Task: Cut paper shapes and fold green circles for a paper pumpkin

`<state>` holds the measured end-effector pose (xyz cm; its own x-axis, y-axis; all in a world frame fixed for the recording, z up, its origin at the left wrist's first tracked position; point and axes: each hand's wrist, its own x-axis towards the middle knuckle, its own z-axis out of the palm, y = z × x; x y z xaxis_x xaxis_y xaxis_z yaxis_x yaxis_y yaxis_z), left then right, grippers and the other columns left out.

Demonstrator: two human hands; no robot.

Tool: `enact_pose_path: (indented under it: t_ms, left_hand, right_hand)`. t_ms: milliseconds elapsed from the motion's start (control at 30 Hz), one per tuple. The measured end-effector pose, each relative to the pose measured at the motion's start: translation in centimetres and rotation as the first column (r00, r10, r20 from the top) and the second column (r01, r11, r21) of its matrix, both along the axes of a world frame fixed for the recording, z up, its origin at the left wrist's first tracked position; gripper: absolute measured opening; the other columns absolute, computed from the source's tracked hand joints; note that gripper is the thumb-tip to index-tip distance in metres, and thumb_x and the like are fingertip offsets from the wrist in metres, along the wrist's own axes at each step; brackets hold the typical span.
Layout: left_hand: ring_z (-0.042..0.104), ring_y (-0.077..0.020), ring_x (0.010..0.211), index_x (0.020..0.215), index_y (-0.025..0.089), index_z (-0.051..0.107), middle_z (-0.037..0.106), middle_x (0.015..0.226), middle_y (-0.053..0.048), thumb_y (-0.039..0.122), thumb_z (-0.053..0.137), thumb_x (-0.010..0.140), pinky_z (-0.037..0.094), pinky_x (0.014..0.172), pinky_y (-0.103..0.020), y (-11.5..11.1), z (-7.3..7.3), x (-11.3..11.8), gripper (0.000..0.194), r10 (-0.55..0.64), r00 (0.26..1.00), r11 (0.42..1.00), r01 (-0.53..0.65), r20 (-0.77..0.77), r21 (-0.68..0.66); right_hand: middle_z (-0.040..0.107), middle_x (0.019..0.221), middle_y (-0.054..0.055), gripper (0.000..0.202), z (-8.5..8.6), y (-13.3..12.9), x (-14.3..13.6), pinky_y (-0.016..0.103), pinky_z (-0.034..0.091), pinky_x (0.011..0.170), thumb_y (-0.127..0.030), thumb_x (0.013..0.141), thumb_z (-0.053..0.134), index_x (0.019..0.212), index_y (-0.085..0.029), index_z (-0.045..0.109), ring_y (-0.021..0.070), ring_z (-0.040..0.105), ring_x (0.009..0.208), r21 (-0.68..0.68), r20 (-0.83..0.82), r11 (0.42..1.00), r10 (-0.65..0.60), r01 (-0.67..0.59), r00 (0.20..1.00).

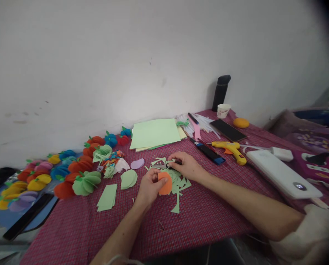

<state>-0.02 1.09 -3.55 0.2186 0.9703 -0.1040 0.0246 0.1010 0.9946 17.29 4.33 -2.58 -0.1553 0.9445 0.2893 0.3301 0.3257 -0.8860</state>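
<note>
My left hand (150,186) pinches a rounded orange paper piece (165,184) between thumb and fingers. In my right hand (185,165) is a pair of scissors (161,166), the metal blades pointing left above the orange paper; the fingers hide most of the handles. Beneath both hands spreads a heap of light green paper scraps (181,182). Left of my left hand lie a stack of green paper rounds (128,179), some cut green paper pieces (107,197) and a lilac paper piece (137,163).
Colourful paper pumpkins (87,183) crowd the left side. Green paper sheets (155,133) lie against the wall. On the right are a yellow glue gun (230,148), a phone (227,130), a white power bank (283,175), a paper cup (223,110) and a black bottle (220,94).
</note>
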Motion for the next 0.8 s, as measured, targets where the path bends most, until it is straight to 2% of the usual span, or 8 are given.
enact_pose_path:
  t_ms: [33,100,200,267,367,467,600,800]
  left_hand:
    - [0.051,-0.0084,0.052,0.076,0.016,0.049,0.058,0.062,0.002,0.030,0.069,0.061,0.038,0.051,-0.020,0.1,0.2,0.0,0.028,0.028,0.999,1.000,-0.028,0.022,-0.006]
    - [0.052,-0.0088,0.055,0.073,0.014,0.051,0.060,0.064,0.001,0.029,0.069,0.060,0.040,0.054,-0.020,0.1,0.6,0.0,0.026,0.071,0.995,0.997,-0.070,0.063,-0.011]
    - [0.054,-0.0097,0.059,0.073,0.013,0.056,0.062,0.068,-0.001,0.032,0.070,0.060,0.041,0.056,-0.021,0.0,1.0,0.0,0.026,0.102,0.988,0.995,-0.099,0.113,-0.034]
    - [0.055,-0.0107,0.060,0.077,0.013,0.060,0.063,0.071,-0.002,0.036,0.066,0.064,0.041,0.057,-0.022,-0.1,1.2,0.0,0.027,0.097,0.981,0.994,-0.088,0.170,-0.060]
    - [0.057,-0.0122,0.062,0.081,0.013,0.062,0.066,0.076,-0.005,0.039,0.060,0.071,0.041,0.058,-0.024,-0.1,1.5,-0.1,0.029,0.078,0.955,0.995,-0.060,0.287,-0.074]
    - [0.058,-0.0122,0.063,0.078,0.013,0.062,0.067,0.078,-0.005,0.036,0.059,0.072,0.041,0.059,-0.024,0.0,1.6,-0.3,0.024,0.069,0.929,0.996,-0.043,0.363,-0.079]
    - [0.059,-0.0124,0.066,0.077,0.014,0.064,0.067,0.077,-0.004,0.032,0.061,0.071,0.043,0.064,-0.026,0.1,1.5,-0.4,0.019,0.080,0.918,0.995,-0.047,0.388,-0.092]
    - [0.060,-0.0141,0.070,0.080,0.014,0.065,0.067,0.081,-0.006,0.035,0.061,0.071,0.044,0.067,-0.027,-0.1,1.7,-0.2,0.023,0.066,0.918,0.993,-0.023,0.391,-0.114]
  right_hand:
    - [0.061,0.081,0.003,0.016,-0.2,-0.1,-0.1,0.026,0.041,0.066,-0.031,0.074,0.056,0.082,-0.018,0.062,0.0132,0.053,0.074,0.009,0.030,1.000,0.010,-0.011,1.000]
    - [0.060,0.074,0.002,0.021,-0.7,-0.4,-0.5,0.023,0.040,0.058,-0.035,0.074,0.057,0.084,-0.017,0.060,0.0115,0.052,0.065,-0.069,0.002,0.993,0.096,-0.095,0.995]
    - [0.054,0.060,-0.002,0.026,-0.9,-0.8,-1.0,0.019,0.035,0.047,-0.039,0.069,0.061,0.078,-0.015,0.058,0.0075,0.046,0.051,-0.224,-0.131,0.934,0.255,-0.280,0.958]
    - [0.050,0.053,-0.005,0.028,-0.6,-0.9,-1.1,0.018,0.032,0.042,-0.041,0.068,0.062,0.074,-0.014,0.057,0.0053,0.042,0.044,-0.287,-0.200,0.900,0.280,-0.329,0.939]
    - [0.047,0.048,-0.006,0.031,0.1,-1.0,-0.9,0.017,0.029,0.038,-0.042,0.069,0.061,0.077,-0.013,0.058,0.0035,0.037,0.039,-0.337,-0.273,0.887,0.229,-0.315,0.935]
    - [0.048,0.047,-0.006,0.030,0.5,-1.1,-0.8,0.016,0.031,0.038,-0.042,0.069,0.062,0.078,-0.013,0.059,0.0030,0.037,0.039,-0.350,-0.320,0.875,0.223,-0.334,0.921]
    - [0.047,0.047,-0.006,0.030,0.4,-1.2,-1.0,0.016,0.032,0.039,-0.041,0.068,0.063,0.077,-0.013,0.059,0.0030,0.039,0.039,-0.347,-0.342,0.864,0.245,-0.364,0.907]
    - [0.048,0.048,-0.006,0.032,0.7,-1.4,-1.1,0.016,0.033,0.038,-0.042,0.067,0.063,0.079,-0.013,0.060,0.0030,0.039,0.039,-0.349,-0.339,0.863,0.248,-0.365,0.908]
